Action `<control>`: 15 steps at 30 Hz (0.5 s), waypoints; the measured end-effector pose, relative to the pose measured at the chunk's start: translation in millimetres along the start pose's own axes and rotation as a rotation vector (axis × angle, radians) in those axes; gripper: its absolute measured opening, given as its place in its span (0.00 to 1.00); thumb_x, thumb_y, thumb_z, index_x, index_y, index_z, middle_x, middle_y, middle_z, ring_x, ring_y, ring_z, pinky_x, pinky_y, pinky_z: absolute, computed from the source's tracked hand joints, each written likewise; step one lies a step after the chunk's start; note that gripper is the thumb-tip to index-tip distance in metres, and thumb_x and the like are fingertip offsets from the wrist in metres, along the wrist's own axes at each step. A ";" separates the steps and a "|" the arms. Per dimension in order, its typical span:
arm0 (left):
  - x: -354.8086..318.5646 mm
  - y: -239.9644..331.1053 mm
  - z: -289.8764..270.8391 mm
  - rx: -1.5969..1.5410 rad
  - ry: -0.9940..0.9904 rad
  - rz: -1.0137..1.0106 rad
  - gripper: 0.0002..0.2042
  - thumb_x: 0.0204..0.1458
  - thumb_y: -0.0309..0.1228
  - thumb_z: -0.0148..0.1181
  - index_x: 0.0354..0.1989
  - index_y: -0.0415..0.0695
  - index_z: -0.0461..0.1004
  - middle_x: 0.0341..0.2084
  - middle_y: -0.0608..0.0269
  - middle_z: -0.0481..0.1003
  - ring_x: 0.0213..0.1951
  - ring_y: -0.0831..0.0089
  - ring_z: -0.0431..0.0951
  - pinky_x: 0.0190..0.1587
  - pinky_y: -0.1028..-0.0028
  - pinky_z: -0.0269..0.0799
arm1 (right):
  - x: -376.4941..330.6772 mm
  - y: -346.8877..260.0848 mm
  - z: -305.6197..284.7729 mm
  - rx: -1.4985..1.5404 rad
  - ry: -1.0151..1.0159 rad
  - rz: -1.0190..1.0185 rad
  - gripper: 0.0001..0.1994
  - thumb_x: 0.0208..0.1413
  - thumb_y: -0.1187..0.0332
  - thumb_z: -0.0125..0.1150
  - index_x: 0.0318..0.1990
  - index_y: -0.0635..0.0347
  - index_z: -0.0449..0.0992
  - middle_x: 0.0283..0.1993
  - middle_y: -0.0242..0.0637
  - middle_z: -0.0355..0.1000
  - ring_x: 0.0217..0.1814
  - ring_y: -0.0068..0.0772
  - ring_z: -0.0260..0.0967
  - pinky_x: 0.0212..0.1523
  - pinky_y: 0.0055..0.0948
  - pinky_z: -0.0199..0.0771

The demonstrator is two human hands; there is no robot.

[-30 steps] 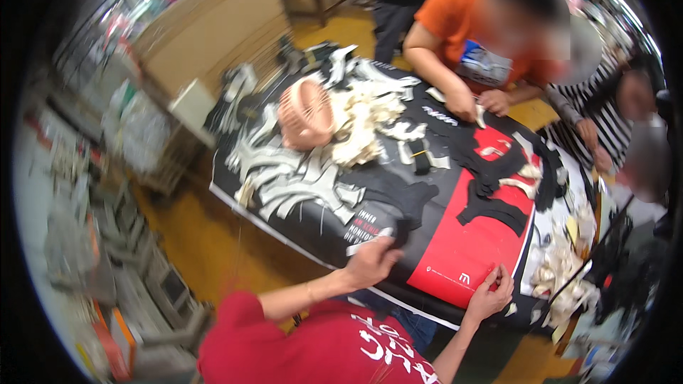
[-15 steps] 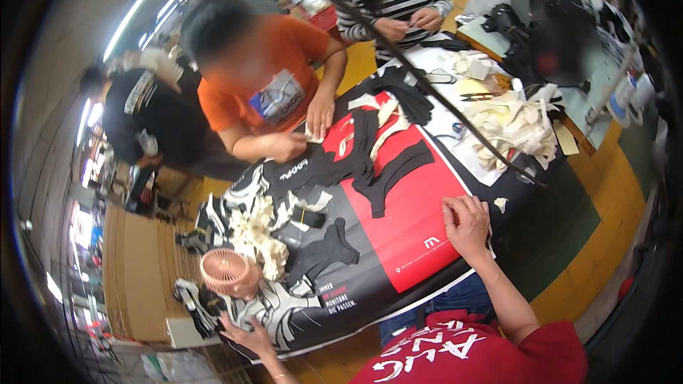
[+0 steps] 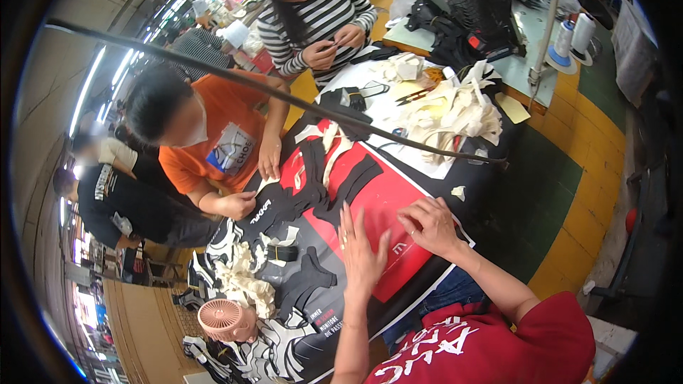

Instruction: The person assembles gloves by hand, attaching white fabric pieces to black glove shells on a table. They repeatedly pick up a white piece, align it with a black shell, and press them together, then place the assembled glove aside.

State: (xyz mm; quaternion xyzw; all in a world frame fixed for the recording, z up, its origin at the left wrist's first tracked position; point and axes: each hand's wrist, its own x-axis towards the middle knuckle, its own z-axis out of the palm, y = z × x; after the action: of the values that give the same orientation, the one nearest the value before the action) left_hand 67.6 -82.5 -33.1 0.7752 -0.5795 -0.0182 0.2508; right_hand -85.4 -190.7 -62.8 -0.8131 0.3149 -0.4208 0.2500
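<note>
My left hand [image 3: 361, 259] is raised over the red part of the table cover [image 3: 388, 210], its fingers stretched out with nothing in them. Beside it, my right hand [image 3: 432, 227] hovers near the cover's right edge, fingers loosely bent and apart, and I see nothing held there. Just beyond my fingertips lie dark curved fabric pieces [image 3: 353, 183], some with cream strips [image 3: 337, 161]. To the left of my left hand rests a black fabric piece [image 3: 307, 281]. The small pink fan [image 3: 222, 318] stands at the near left.
Across the table, a person in orange [image 3: 206, 135] handles a cream strip, and another in stripes [image 3: 313, 35] pinches something small. A cream fabric heap [image 3: 455, 114] and scissors [image 3: 416, 95] lie at the far right. White-edged black pieces [image 3: 274, 348] pile near the fan.
My left hand has left the fan's side and moved right, over the red area beside my right hand. My view has shifted. The striped person is now more fully in view.
</note>
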 end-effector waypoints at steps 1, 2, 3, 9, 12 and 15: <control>21.3 -5.4 5.6 0.034 -0.007 0.012 0.34 0.57 0.40 0.62 0.68 0.37 0.56 0.71 0.38 0.49 0.72 0.43 0.50 0.71 0.48 0.46 | 0.8 -3.7 -6.8 0.103 0.008 -0.004 0.04 0.55 0.67 0.66 0.36 0.54 0.82 0.34 0.33 0.76 0.37 0.36 0.73 0.39 0.36 0.67; 36.6 -11.5 10.0 0.069 -0.012 0.029 0.35 0.59 0.41 0.60 0.69 0.37 0.55 0.72 0.39 0.48 0.72 0.44 0.49 0.71 0.48 0.46 | 3.3 -7.8 -14.2 0.228 0.062 -0.044 0.04 0.54 0.68 0.67 0.37 0.55 0.82 0.34 0.34 0.76 0.37 0.37 0.74 0.38 0.37 0.69; 47.5 -18.5 13.5 0.071 -0.050 -0.018 0.34 0.60 0.43 0.58 0.70 0.37 0.55 0.72 0.40 0.47 0.73 0.46 0.49 0.71 0.49 0.45 | 6.7 -9.2 -26.5 0.187 0.086 -0.093 0.06 0.52 0.70 0.69 0.37 0.57 0.82 0.35 0.35 0.76 0.35 0.41 0.74 0.38 0.38 0.73; 34.0 -30.4 29.3 0.164 -0.166 -0.075 0.34 0.64 0.47 0.51 0.71 0.35 0.53 0.73 0.42 0.47 0.74 0.50 0.46 0.72 0.49 0.41 | 77.6 30.0 -99.9 -0.143 0.314 -0.043 0.08 0.53 0.68 0.68 0.39 0.59 0.81 0.37 0.40 0.74 0.40 0.44 0.72 0.42 0.38 0.72; 2.3 -23.5 18.9 0.081 -0.188 -0.025 0.35 0.63 0.49 0.52 0.70 0.35 0.54 0.73 0.40 0.48 0.74 0.49 0.47 0.72 0.48 0.42 | 119.9 66.2 -108.2 -0.368 0.154 0.006 0.11 0.55 0.64 0.66 0.43 0.58 0.80 0.43 0.39 0.73 0.50 0.42 0.69 0.50 0.38 0.68; -19.4 -16.7 9.2 0.083 -0.212 -0.061 0.35 0.63 0.50 0.52 0.70 0.36 0.55 0.73 0.41 0.48 0.74 0.50 0.48 0.72 0.49 0.42 | 135.5 89.3 -94.8 -0.495 -0.092 -0.053 0.13 0.55 0.61 0.66 0.44 0.58 0.81 0.47 0.36 0.72 0.54 0.39 0.66 0.57 0.38 0.62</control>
State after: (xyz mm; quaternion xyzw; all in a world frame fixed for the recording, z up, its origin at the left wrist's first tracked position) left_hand 73.1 -64.9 -53.1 0.7958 -0.5794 -0.0836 0.1549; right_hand -131.5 -362.5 -2.0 -0.8758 0.3751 -0.3001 0.0463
